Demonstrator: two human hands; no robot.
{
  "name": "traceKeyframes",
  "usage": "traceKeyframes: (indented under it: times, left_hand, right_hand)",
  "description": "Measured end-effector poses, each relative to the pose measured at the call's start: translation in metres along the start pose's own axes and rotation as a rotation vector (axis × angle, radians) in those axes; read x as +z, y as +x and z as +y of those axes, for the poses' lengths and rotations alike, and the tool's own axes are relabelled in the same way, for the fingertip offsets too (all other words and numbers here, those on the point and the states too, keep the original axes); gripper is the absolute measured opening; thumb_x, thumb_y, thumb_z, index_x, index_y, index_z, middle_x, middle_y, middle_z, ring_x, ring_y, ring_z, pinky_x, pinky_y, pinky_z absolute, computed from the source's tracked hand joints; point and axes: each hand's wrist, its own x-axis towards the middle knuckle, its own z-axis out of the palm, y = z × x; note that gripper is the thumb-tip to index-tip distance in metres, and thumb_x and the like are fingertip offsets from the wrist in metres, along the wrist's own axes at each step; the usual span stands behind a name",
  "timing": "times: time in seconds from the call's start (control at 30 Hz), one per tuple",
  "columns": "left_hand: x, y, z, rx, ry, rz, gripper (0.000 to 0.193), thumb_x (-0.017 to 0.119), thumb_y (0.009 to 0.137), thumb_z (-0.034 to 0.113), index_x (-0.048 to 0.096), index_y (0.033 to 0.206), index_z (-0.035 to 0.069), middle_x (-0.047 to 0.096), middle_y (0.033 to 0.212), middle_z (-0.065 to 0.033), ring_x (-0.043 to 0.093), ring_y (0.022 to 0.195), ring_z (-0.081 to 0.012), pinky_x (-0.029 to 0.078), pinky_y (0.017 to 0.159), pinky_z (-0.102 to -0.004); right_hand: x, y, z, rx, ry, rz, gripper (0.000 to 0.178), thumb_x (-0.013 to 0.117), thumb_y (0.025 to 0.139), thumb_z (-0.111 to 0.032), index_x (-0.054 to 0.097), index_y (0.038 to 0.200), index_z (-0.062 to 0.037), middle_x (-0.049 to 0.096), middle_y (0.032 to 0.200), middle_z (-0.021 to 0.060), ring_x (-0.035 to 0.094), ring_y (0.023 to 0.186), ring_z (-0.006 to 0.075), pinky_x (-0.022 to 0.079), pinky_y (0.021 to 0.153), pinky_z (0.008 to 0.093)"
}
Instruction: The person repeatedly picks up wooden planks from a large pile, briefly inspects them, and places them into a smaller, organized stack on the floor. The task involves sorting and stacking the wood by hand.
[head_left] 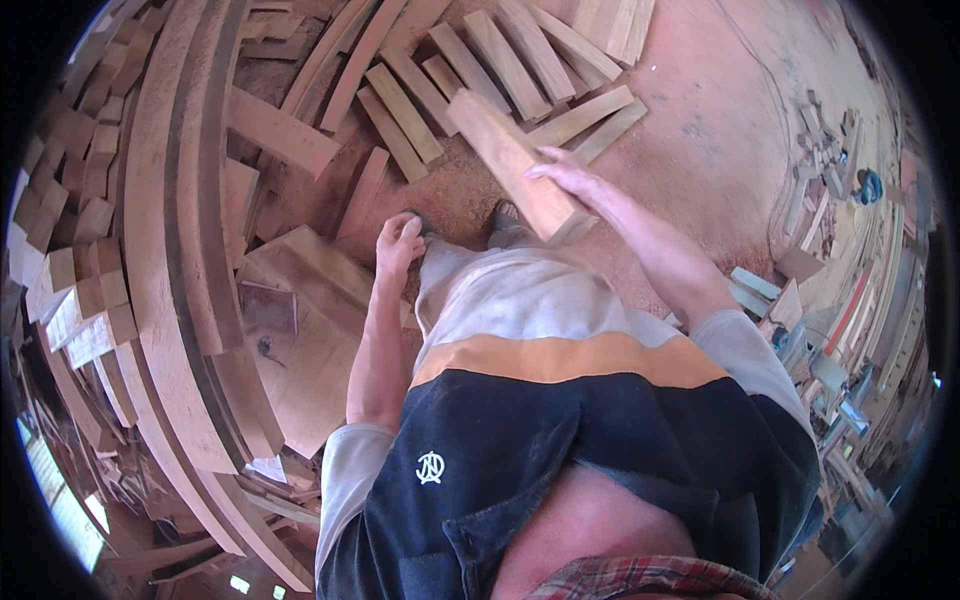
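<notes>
A thick squared wooden block (pixel 515 160) is held up in front of me, tilted, with its near end toward my lap. My right hand (pixel 565 175) grips it along its right side near the lower end. My left hand (pixel 399 240) hangs at the left of my legs with its fingers curled; whether anything is in them is hidden. Below the held block, several similar wooden blocks (pixel 505 65) lie in a loose row on the dusty floor. Two of them, the slanted blocks (pixel 590 122), rest just past my right hand.
Long curved-looking planks (pixel 160 220) are stacked along my left, with short timber offcuts (pixel 95 170) piled beyond. A broad wooden board (pixel 310 380) sits by my left forearm. Scrap wood (pixel 820 150) and long strips (pixel 860 310) lie at right on the reddish floor (pixel 700 130).
</notes>
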Motion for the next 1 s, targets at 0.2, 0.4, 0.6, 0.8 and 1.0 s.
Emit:
traceKeyframes:
  times: [0.2, 0.4, 0.6, 0.8, 1.0]
  left_hand:
    - [-0.068, -0.037, -0.095, -0.201, 0.052, 0.118, 0.037, 0.072, 0.099, 0.028, 0.064, 0.124, 0.002, 0.066, 0.086, -0.0051, 0.061, 0.068, -0.0127, 0.053, 0.057, -0.0290]
    - [-0.055, -0.061, -0.110, 0.013, 0.389, 0.246, 0.042, 0.074, 0.093, 0.029, 0.070, 0.123, -0.001, 0.076, 0.103, -0.0149, 0.072, 0.094, -0.0227, 0.058, 0.084, -0.0361]
    - [-0.059, -0.093, -0.016, 0.076, 0.324, 0.223, 0.054, 0.076, 0.093, 0.033, 0.062, 0.136, 0.002, 0.073, 0.116, -0.0221, 0.071, 0.112, -0.0289, 0.054, 0.099, -0.0397]
    - [-0.184, -0.124, 0.128, 0.574, 0.456, 0.833, 0.044, 0.077, 0.091, 0.028, 0.067, 0.126, 0.002, 0.074, 0.116, -0.0211, 0.073, 0.108, -0.0296, 0.056, 0.094, -0.0407]
    - [-0.367, -0.134, 0.271, 0.637, 0.822, 1.355, 0.062, 0.081, 0.087, 0.037, 0.059, 0.137, 0.008, 0.066, 0.127, -0.0241, 0.062, 0.121, -0.0398, 0.050, 0.103, -0.0487]
  right_hand:
    - [-0.012, 0.008, -0.035, -0.125, 0.048, 0.135, 0.097, 0.083, 0.078, -0.034, 0.039, 0.158, -0.0001, 0.063, 0.136, 0.0234, 0.069, 0.115, 0.0266, 0.057, 0.096, 0.0387]
    - [0.017, 0.133, -0.091, -0.299, -0.368, 0.519, 0.110, 0.091, 0.078, -0.038, 0.031, 0.160, 0.0031, 0.057, 0.145, 0.0258, 0.063, 0.125, 0.0309, 0.055, 0.101, 0.0397]
    - [0.061, 0.188, -0.035, -0.522, -0.503, -0.061, 0.085, 0.077, 0.092, -0.043, 0.042, 0.154, 0.0037, 0.055, 0.151, 0.0234, 0.056, 0.137, 0.0319, 0.045, 0.114, 0.0428]
    - [0.069, 0.146, 0.113, -0.002, -0.527, -0.088, 0.080, 0.079, 0.091, -0.044, 0.051, 0.149, 0.0039, 0.055, 0.151, 0.0233, 0.053, 0.140, 0.0352, 0.043, 0.116, 0.0452]
    - [0.033, 0.115, 0.174, 0.017, -0.419, -0.056, 0.072, 0.078, 0.093, -0.035, 0.052, 0.146, 0.0075, 0.064, 0.136, 0.0234, 0.067, 0.115, 0.0313, 0.059, 0.086, 0.0408]
